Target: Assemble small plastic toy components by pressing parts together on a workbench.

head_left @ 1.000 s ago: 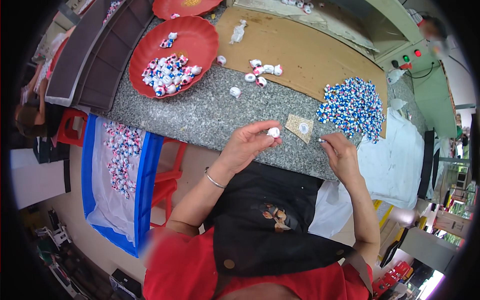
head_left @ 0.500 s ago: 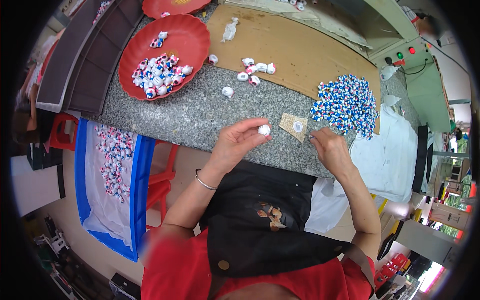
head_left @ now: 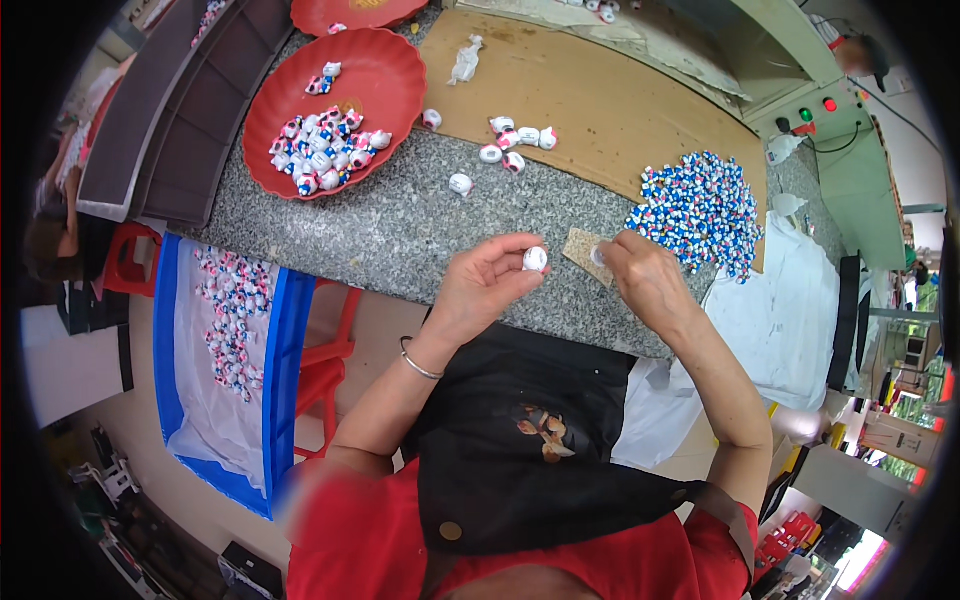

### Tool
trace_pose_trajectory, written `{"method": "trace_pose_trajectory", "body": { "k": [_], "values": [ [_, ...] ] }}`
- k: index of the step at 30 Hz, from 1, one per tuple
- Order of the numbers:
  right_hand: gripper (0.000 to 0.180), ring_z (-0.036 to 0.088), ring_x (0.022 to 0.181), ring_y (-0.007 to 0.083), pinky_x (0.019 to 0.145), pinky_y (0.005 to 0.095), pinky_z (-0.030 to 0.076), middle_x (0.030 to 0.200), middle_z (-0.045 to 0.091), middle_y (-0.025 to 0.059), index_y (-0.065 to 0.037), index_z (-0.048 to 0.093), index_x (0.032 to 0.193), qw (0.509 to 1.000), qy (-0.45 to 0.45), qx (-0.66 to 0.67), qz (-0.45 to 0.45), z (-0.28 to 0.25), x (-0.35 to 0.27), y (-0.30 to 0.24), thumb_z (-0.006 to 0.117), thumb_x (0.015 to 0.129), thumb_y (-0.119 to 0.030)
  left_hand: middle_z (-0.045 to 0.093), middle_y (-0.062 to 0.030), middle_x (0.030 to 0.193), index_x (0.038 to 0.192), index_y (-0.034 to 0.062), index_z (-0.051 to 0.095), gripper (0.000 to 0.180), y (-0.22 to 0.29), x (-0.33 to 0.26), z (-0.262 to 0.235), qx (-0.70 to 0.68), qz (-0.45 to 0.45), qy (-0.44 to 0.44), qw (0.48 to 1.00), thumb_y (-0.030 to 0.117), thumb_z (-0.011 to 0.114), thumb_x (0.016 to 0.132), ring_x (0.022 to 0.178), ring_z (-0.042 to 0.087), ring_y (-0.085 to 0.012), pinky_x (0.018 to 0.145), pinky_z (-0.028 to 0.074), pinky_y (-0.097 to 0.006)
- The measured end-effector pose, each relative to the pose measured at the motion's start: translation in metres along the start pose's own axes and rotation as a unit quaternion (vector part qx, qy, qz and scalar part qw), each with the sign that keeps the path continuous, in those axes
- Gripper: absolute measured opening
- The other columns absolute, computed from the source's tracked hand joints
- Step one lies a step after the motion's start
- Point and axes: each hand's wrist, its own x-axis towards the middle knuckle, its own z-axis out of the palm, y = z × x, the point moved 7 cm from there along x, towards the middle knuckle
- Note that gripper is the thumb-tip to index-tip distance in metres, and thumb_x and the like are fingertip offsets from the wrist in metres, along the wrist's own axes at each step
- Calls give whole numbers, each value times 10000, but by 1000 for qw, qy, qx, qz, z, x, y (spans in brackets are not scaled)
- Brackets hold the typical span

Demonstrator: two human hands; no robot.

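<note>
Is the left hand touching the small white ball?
Touching. The head view shows the left hand pinching the small white ball between thumb and fingertips, raised over the granite counter.

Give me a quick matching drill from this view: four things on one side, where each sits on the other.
1. white candy ball
2. red tray
3. heap of blue-and-white wrapped candies
4. small tan square

a. far left of the stone counter
b. under the right hand
c. in the left hand
d. right end of the cardboard sheet

Pairs: 1-c, 2-a, 3-d, 4-b
</note>
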Motion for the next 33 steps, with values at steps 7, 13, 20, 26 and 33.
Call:
{"method": "trace_pose_trajectory", "body": {
  "k": [7,13,20,26,33],
  "values": [
    [123,624,682,318,578,407,501,803,584,134,2,634,918,1000,3,7,3,2,-4,-1,633,800,-30,642,-109,1070,1154,-11,600,353,10,5,20,237,152,29,959,-66,674,814,959,663,-169,826,561,-278],
    [134,624,681,305,595,379,496,815,617,141,2,655,968,986,109,114,53,-16,-12,-1,641,835,-16,635,-122,1091,1101,-8,642,330,12,5,28,351,214,37,911,-46,712,781,923,679,-176,791,584,-279],
    [182,622,753,92,687,231,505,885,681,46,22,669,1047,772,99,555,293,11,-40,13,645,907,-91,636,-129,1091,1101,-6,645,349,6,8,40,376,233,22,897,-46,728,764,913,678,-184,773,588,-277],
    [169,625,753,94,693,234,509,892,687,53,21,676,1047,734,54,605,304,17,-46,5,640,905,-62,652,-113,1042,1119,1,641,335,6,6,59,315,237,-40,918,-32,703,792,854,675,-182,740,570,-276],
    [134,647,723,181,642,264,503,817,671,110,16,702,951,919,112,369,82,-29,-33,-24,691,819,-2,678,-92,998,1182,-25,627,256,-12,13,56,111,-56,-198,972,74,573,952,862,665,-132,751,558,-248]
  ]
}}
